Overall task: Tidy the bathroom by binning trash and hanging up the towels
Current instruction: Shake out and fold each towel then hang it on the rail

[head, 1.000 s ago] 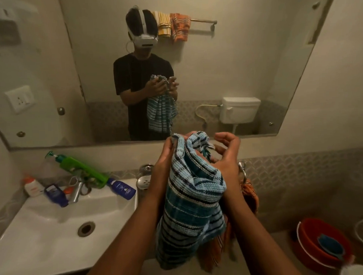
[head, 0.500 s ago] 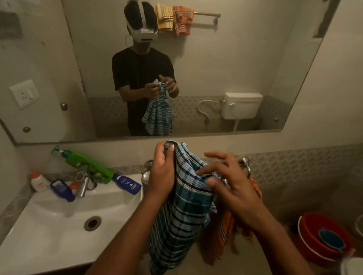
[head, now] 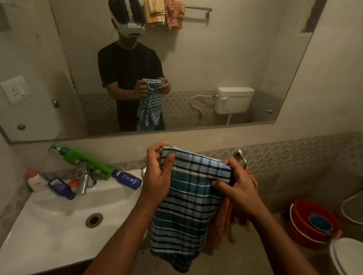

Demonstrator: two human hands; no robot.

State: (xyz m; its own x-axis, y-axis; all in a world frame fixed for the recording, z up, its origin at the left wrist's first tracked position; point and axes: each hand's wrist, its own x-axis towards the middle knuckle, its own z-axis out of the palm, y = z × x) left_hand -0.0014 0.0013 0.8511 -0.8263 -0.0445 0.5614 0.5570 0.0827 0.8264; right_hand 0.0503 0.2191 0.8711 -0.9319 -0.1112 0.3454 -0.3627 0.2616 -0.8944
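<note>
A blue, teal and black striped towel (head: 187, 207) hangs between my hands in front of the wall, just right of the sink. My left hand (head: 159, 173) pinches its upper left corner. My right hand (head: 237, 182) grips the upper right edge. The top edge is stretched flat between them. Behind the towel an orange striped towel (head: 222, 224) hangs from a chrome towel ring (head: 240, 156) on the wall, mostly hidden by my right hand and the blue towel.
A white sink (head: 56, 228) sits at left, with a green pump bottle (head: 84, 161), a blue bottle (head: 127, 179) and small tubes along its back. A red bucket (head: 309, 221) holding a blue scoop and a toilet lid (head: 353, 256) stand at right. The mirror (head: 214, 54) shows two towels on a bar.
The bunched towel has been spread out. My right hand moved from the middle of the cloth to its upper right edge, and the top edge is now pulled flat between both hands.
</note>
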